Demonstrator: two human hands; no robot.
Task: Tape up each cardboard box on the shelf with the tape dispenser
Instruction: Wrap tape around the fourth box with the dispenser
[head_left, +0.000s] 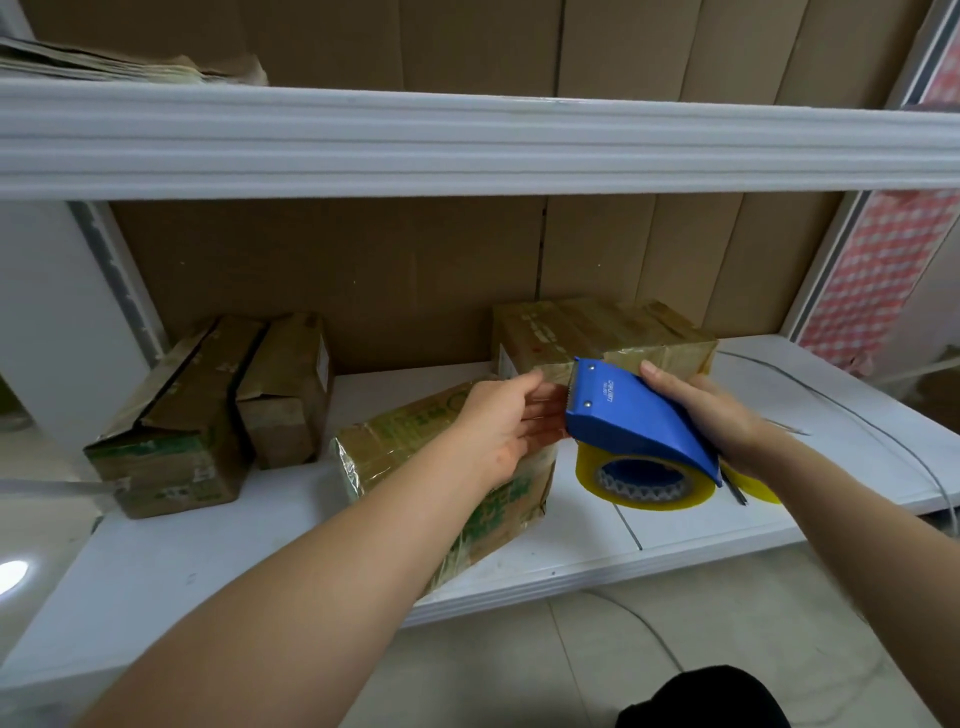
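since the tape dispenser is being held up off the shelf with its toothed edge right at the fingertips of the left hand, this looks like the bit where the loose tape end gets pulled free before it's stuck down. the dispenser is gripped by the right hand, fingers curled around the back of the blue body, with the yellow tape roll hanging under it. the left hand's fingers are laid out nearly straight and pressed toward the blade, over the top corner of the front box. whether the tape end is actually pinched can't be told, it's hidden behind the fingers.

for a clean job, the end should be drawn out flat and not allowed to fold back on itself. fingertips are best kept off the teeth. the tape should be started a little down the side of the box so it's anchored, then run across the seam with the dispenser pressed low and steady.

the front box sits tilted near the shelf edge and already looks shiny with tape. a second box is just behind the dispenser, also glossy on top. two boxes at the back left look more open and are probably still to be done.
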